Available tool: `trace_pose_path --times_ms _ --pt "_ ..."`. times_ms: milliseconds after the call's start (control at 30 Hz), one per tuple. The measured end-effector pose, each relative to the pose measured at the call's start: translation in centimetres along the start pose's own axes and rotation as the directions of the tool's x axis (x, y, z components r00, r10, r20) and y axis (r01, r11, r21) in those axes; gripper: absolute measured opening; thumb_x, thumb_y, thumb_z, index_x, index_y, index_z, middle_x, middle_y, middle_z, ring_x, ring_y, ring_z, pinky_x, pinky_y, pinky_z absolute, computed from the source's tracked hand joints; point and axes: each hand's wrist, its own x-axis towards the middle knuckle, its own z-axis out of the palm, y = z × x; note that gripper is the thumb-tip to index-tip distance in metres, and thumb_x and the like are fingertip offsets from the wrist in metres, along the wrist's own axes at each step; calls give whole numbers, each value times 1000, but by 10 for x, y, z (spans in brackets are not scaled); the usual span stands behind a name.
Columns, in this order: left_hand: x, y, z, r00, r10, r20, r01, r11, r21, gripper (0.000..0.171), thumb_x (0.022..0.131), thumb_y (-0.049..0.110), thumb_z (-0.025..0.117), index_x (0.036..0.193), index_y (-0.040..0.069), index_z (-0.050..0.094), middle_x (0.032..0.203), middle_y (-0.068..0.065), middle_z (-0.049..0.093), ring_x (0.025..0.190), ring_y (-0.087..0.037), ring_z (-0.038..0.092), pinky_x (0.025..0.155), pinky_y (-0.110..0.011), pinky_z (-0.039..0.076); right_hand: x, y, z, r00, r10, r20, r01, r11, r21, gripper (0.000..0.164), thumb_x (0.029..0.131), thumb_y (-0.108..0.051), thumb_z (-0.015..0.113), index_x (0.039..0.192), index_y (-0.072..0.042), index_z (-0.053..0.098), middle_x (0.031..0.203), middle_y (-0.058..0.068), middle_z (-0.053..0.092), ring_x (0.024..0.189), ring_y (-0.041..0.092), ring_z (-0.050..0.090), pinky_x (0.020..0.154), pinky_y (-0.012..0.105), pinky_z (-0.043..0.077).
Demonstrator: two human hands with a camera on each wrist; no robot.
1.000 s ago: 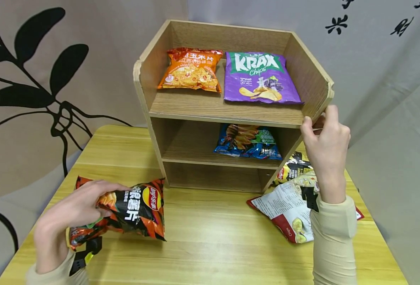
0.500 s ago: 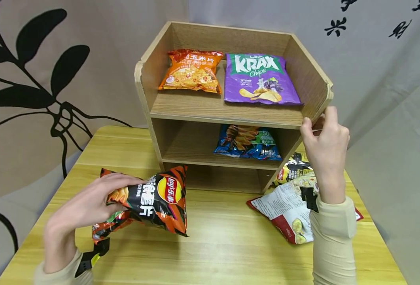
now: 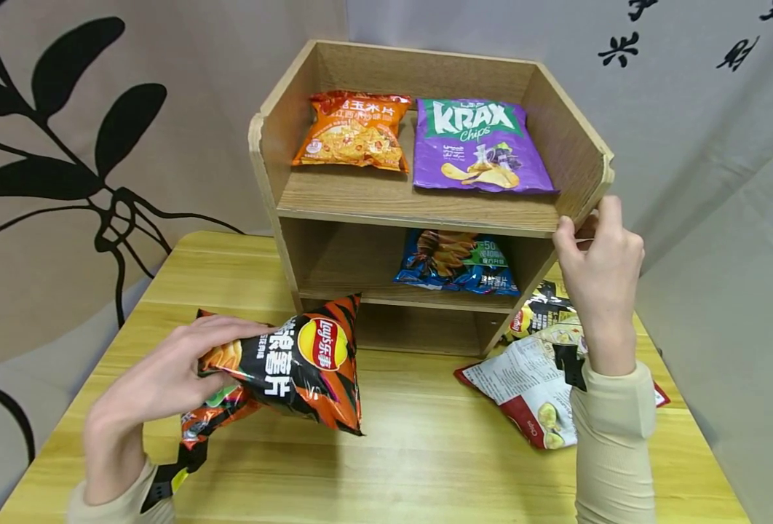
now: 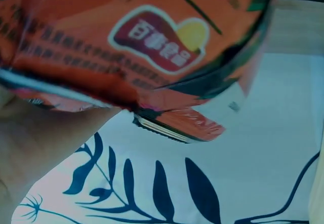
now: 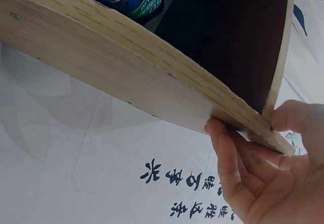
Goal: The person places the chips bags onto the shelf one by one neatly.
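Observation:
My left hand (image 3: 157, 371) grips a black and orange bag of Lay's chips (image 3: 295, 367), thumb below and fingers over its top. The bag is tilted in front of the lower left of a wooden shelf (image 3: 419, 211), overlapping it in the head view. Its orange printed back (image 4: 152, 41) fills the top of the left wrist view. At the shelf's right side, my right hand (image 3: 603, 276) pinches the front edge of the side panel. In the right wrist view, thumb and fingers of the right hand (image 5: 263, 168) lie on either side of that panel (image 5: 126, 77).
An orange snack bag (image 3: 357, 131) and a purple Krax chips bag (image 3: 478, 149) lie on the top shelf. A blue bag (image 3: 455, 262) sits on the middle one. On the table (image 3: 426, 466), right of the shelf, lie a white and red bag (image 3: 524, 386) and a black bag (image 3: 544, 309).
My left hand has carried the Lay's bag rightward and a little up toward the shelf, its right end now higher. The right hand has stayed on the side panel.

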Motion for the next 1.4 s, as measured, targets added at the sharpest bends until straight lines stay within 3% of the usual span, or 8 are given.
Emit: trace_pose_path --times_ms 167,433,700,833,1000,1200,1300,1400 --pt "7 6 5 996 -33 -79 32 999 -21 75 62 -11 73 128 24 59 120 0 65 107 -4 52 84 -23 45 0 0 0 1000 -4 0 4 1000 -1 31 90 -17 53 113 4 55 100 26 70 82 37 70 61 -4 30" --pt "23 13 20 979 -110 -173 101 993 -60 70 64 -7 71 127 23 61 117 -3 68 107 -21 58 83 -33 42 -1 0 1 1000 -3 4 3 1000 -4 31 91 -17 53 114 4 55 100 26 70 82 37 70 61 -4 30" --pt "37 14 37 928 -94 -361 64 993 -95 68 60 -5 77 123 17 65 103 -7 71 93 -16 61 80 -23 41 -1 0 1 1000 -5 -2 5 1000 -4 30 90 -17 53 112 5 55 99 26 71 81 37 70 61 -4 30" --pt "44 15 44 891 -82 -447 42 994 -100 65 60 -4 80 122 13 66 101 -9 72 89 -12 61 74 -16 43 -1 0 0 1000 -6 -7 6 1000 -5 30 90 -16 53 111 5 55 98 25 71 80 36 70 61 -3 31" --pt "52 21 50 840 -146 -523 92 988 -128 64 62 0 82 122 13 65 103 -12 72 88 -16 63 71 -12 42 -1 0 0 1000 3 -4 -3 1000 -9 31 90 -17 53 112 5 55 99 25 71 81 36 70 61 -3 30" --pt "66 29 58 741 -200 -642 117 978 -170 59 63 3 83 120 8 66 101 -19 71 88 -29 67 73 -9 40 -1 1 0 1000 8 2 -8 1000 -11 31 91 -17 53 113 4 55 100 25 71 82 36 70 61 -3 30" --pt "75 33 61 688 -217 -692 112 975 -194 58 63 5 84 118 6 67 100 -21 71 87 -31 67 72 -8 40 0 0 0 1000 9 1 -9 1000 -8 31 91 -17 53 112 4 55 100 25 71 81 36 70 61 -3 30" --pt "86 36 63 648 -227 -727 105 972 -209 57 64 6 84 118 5 67 97 -22 71 84 -30 66 69 -11 41 0 0 0 1000 8 -1 -8 1000 -6 31 90 -17 53 112 4 55 99 25 71 81 36 70 62 -3 30"
